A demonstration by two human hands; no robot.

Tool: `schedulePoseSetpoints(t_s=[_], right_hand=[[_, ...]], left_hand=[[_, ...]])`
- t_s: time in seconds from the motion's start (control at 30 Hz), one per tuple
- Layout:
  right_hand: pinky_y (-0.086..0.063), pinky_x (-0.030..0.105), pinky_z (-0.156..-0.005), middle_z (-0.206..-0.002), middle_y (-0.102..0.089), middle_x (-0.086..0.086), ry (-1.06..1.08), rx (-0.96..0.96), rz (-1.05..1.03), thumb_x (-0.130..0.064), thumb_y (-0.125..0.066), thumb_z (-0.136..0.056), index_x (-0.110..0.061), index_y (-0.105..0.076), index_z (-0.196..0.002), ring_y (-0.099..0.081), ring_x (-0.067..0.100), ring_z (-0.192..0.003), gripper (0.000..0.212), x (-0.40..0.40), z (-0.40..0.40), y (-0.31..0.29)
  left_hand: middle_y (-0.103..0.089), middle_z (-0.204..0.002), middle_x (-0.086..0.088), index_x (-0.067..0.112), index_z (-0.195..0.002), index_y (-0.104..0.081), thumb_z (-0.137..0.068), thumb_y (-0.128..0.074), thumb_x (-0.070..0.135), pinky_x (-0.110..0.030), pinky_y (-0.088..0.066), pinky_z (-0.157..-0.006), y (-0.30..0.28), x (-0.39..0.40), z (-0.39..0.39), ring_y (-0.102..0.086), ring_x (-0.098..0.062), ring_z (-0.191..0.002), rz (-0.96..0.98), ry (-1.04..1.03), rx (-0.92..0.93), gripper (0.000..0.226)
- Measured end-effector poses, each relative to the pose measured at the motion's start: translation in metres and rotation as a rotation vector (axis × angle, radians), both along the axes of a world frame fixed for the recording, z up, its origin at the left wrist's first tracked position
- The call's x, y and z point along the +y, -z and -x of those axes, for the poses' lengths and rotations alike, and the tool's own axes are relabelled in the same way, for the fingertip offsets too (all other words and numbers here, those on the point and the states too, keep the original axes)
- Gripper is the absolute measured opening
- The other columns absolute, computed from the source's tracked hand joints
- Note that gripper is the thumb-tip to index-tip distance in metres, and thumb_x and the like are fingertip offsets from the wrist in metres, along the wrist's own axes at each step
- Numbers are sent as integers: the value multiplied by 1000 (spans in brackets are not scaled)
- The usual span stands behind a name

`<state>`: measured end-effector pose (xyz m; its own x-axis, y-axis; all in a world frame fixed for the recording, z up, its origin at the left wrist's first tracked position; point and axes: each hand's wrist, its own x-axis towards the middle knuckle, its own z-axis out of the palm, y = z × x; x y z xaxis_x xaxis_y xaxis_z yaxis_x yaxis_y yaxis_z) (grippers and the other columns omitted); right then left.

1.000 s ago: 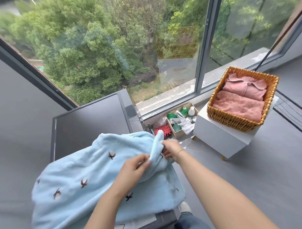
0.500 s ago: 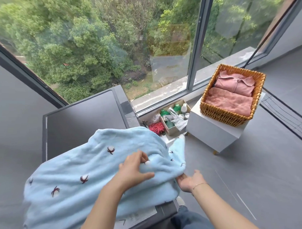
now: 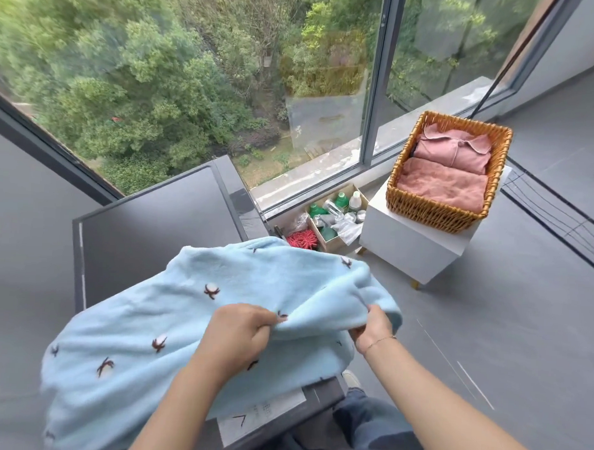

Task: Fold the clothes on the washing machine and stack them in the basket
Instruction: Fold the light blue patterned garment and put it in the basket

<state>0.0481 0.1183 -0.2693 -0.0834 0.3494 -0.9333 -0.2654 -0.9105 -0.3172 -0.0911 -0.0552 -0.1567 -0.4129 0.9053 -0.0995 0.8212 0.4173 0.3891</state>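
Here, both hands, left (image 3: 239,337) and right (image 3: 373,326), pinch the blue garment (image 3: 191,325) in curled fingers atop the washing machine (image 3: 147,219), mid-fold; next, squaring edges before the basket (image 3: 434,209) at two o'clock.

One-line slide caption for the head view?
Both hands, left and right, grip a light-blue garment on the washing machine; wicker basket holds folded pink clothes.

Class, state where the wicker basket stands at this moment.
In the head view the wicker basket stands at the upper right on a white stand, beside the window, holding folded pink clothes.
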Motion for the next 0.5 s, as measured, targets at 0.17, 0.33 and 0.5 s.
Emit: schedulePoseSetpoints(t_s=[0.17,0.33,0.5], right_hand=[[-42,27,-26,-56,-63,11,-233,-128,204,6,-37,-93,0,-58,-100,-56,22,-30,24,-18,-26,34],[-51,23,-41,-44,-59,12,-265,-62,109,11,-25,-94,9,-52,-97,-61,24,-39,28,-1,-28,44],[-52,46,-83,-102,-55,15,-131,-116,-41,15,-41,-78,-4,-52,-122,-55,30,-81,50,2,-26,46]], left_hand=[[-70,-81,3,23,-70,-70,-72,-49,28,-23,-45,-60,-4,-2,-13,-62,-9,-63,437,-45,-330,21],[-42,-98,22,36,-109,-48,-75,-61,58,-25,-40,-74,8,-4,-30,-45,1,-91,369,111,-145,43],[-60,-95,11,28,-92,-64,-87,-62,36,-28,-45,-78,12,2,-24,-58,-10,-90,381,97,-271,10]])
